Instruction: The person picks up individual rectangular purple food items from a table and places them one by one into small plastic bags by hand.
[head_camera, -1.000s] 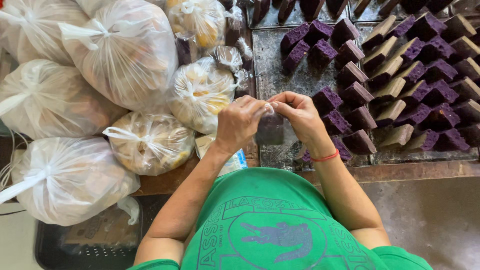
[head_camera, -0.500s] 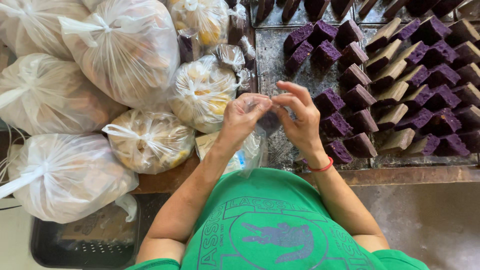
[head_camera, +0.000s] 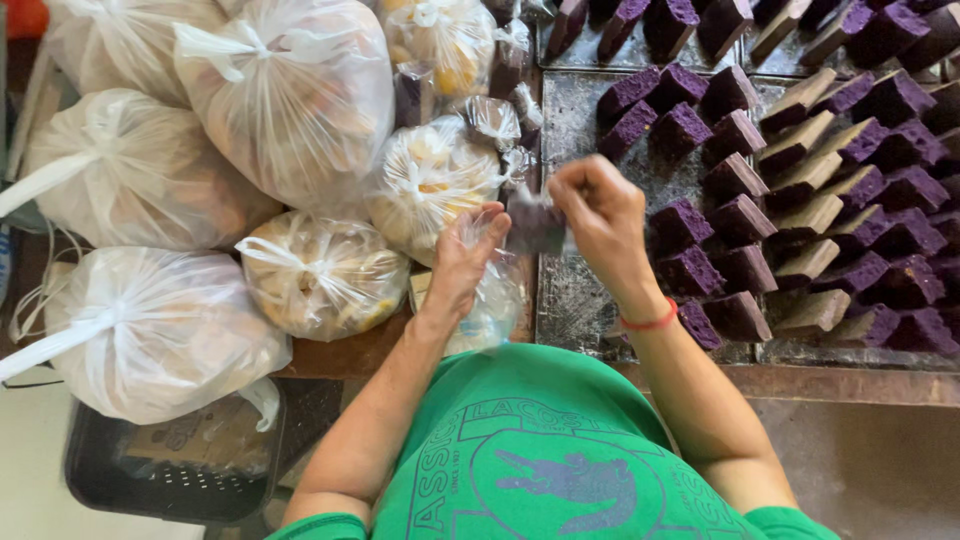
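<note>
Desk: tied white bags left, purple cakes right; right hand pinching wrapped cake, left hand grasping clear bag.

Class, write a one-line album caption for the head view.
Two hands, left and right, wrap a purple cake slice in clear plastic beside tied bags.

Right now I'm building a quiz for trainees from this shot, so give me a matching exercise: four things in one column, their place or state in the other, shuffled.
Things:
1. purple cake slices
2. tied white bags
3. red band
4. black crate

Place or state:
A. on the right wrist
B. piled at left
C. in rows on the metal tray
D. low, under a white bag

Pairs: 1-C, 2-B, 3-A, 4-D
</note>
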